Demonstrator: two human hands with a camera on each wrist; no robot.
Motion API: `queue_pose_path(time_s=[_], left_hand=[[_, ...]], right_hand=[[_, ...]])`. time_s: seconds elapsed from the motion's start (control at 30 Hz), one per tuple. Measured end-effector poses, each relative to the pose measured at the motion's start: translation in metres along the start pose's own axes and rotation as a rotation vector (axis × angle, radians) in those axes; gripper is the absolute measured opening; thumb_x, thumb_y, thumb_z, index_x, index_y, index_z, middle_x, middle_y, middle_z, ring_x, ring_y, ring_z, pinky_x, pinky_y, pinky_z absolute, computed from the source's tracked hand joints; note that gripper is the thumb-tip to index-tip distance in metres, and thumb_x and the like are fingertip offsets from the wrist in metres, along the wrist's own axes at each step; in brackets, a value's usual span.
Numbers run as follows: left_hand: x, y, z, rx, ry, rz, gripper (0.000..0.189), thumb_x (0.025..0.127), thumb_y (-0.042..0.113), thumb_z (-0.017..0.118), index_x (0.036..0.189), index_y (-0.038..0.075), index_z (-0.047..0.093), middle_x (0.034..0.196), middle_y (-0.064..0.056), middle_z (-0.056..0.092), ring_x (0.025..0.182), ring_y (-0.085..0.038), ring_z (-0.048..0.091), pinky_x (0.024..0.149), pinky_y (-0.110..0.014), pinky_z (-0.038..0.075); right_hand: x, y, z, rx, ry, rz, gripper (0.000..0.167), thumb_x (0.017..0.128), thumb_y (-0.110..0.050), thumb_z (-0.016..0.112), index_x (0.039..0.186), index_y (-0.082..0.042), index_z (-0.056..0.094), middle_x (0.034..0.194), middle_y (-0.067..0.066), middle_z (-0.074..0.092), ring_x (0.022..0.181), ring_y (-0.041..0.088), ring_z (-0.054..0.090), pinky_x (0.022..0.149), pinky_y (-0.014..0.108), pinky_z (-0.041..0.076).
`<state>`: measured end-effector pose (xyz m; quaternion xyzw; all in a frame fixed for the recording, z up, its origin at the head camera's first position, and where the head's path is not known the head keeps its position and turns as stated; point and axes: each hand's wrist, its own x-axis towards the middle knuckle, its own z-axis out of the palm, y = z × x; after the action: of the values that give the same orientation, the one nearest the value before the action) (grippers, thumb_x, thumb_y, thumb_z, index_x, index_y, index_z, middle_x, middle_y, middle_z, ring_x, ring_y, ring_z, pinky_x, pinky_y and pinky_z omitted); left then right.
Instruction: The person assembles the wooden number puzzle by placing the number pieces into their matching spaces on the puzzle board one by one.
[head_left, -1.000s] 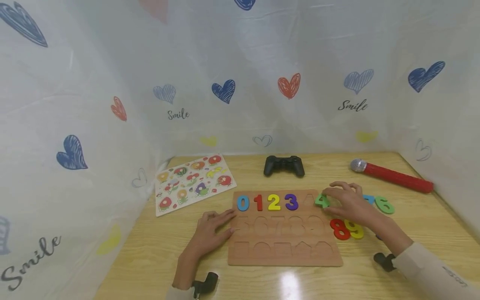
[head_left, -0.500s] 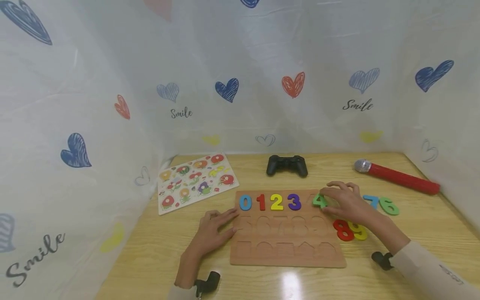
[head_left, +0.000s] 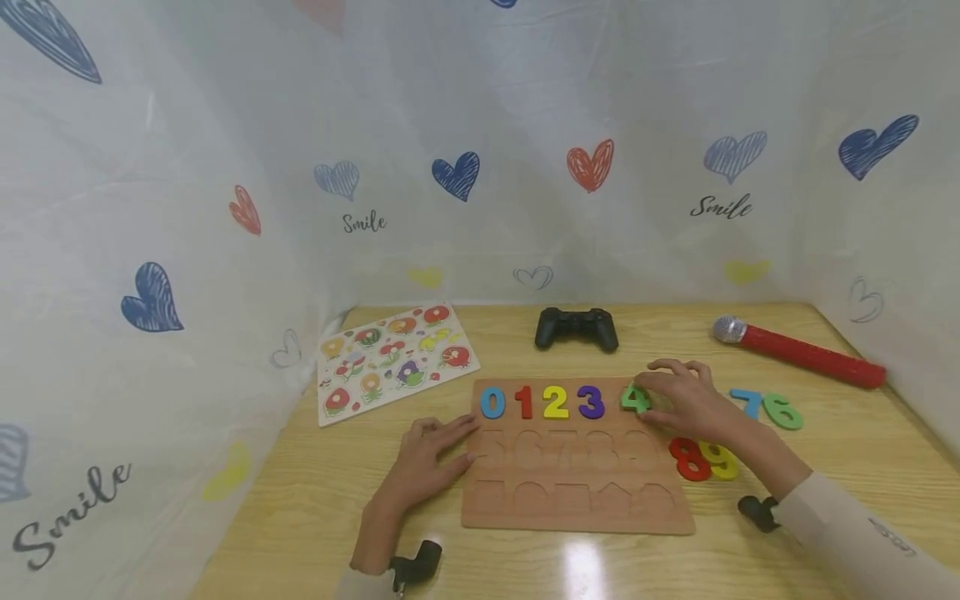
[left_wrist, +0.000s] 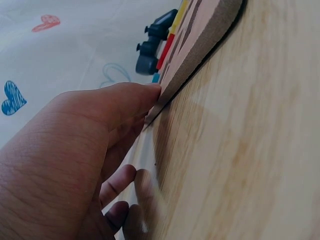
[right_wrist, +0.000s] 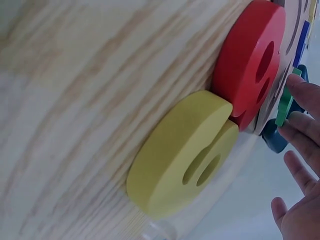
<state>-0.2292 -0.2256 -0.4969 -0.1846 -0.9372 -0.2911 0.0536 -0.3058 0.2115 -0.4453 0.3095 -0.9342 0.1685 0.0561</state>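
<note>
- Overhead, the right hand (head_left: 693, 404) pinches the green 4 (head_left: 634, 398) at the puzzle board's (head_left: 577, 512) top row, right of the purple 3 (head_left: 590, 402); seemingly light, rigid, best gripped by its edges.
- Left wrist: left hand (left_wrist: 75, 165), fingers straight, braces the board's left edge.
- Right wrist: fingertips (right_wrist: 302, 90) touch the 4, beyond the red 8 (right_wrist: 250, 62) and yellow 9 (right_wrist: 185, 150).

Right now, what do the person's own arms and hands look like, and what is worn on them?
Both hands are bare, with no rings or gloves visible. The right arm wears a long beige sleeve with a small dark marking. A small black camera mount sits at the right wrist, and a similar black mount sits at the left wrist, where a pale cuff edge shows.
</note>
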Motion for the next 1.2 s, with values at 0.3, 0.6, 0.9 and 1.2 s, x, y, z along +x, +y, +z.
queue_pose_path(time_s=[0.3, 0.6, 0.9, 1.2], left_hand=[[0.0001, -0.0012, 0.0001, -0.011, -0.005, -0.002, 0.050, 0.095, 0.038, 0.067, 0.143, 0.030, 0.058, 0.150, 0.019, 0.046, 0.116, -0.019, 0.038, 0.099, -0.054, 0.029], [-0.0007, 0.0014, -0.0012, -0.016, -0.002, -0.001, 0.049, 0.095, 0.037, 0.067, 0.142, 0.028, 0.059, 0.150, 0.016, 0.047, 0.116, -0.020, 0.038, 0.097, -0.054, 0.030], [0.0002, 0.0028, -0.0029, -0.015, -0.017, -0.015, 0.049, 0.095, 0.036, 0.067, 0.143, 0.028, 0.058, 0.151, 0.015, 0.046, 0.116, -0.020, 0.037, 0.096, -0.051, 0.031], [0.0000, 0.0022, -0.0030, -0.021, -0.018, -0.019, 0.050, 0.095, 0.036, 0.067, 0.143, 0.028, 0.058, 0.151, 0.017, 0.045, 0.116, -0.020, 0.037, 0.096, -0.050, 0.031]], right_hand=[[0.0025, 0.0029, 0.0047, 0.021, -0.013, -0.011, 0.044, 0.085, -0.023, 0.082, 0.125, -0.011, 0.069, 0.125, 0.006, 0.067, 0.129, 0.039, 0.041, 0.096, 0.067, 0.019], [0.0060, 0.0039, 0.0081, 0.015, -0.022, -0.012, 0.044, 0.084, -0.024, 0.083, 0.124, -0.012, 0.069, 0.124, 0.006, 0.067, 0.129, 0.039, 0.041, 0.094, 0.066, 0.020], [0.0086, 0.0058, 0.0079, -0.003, -0.068, -0.007, 0.046, 0.086, -0.026, 0.081, 0.127, -0.010, 0.069, 0.129, 0.009, 0.066, 0.130, 0.040, 0.039, 0.093, 0.066, 0.020], [0.0094, 0.0033, 0.0072, -0.028, -0.103, 0.009, 0.045, 0.086, -0.029, 0.080, 0.126, -0.010, 0.070, 0.131, 0.011, 0.065, 0.131, 0.041, 0.039, 0.094, 0.067, 0.020]])
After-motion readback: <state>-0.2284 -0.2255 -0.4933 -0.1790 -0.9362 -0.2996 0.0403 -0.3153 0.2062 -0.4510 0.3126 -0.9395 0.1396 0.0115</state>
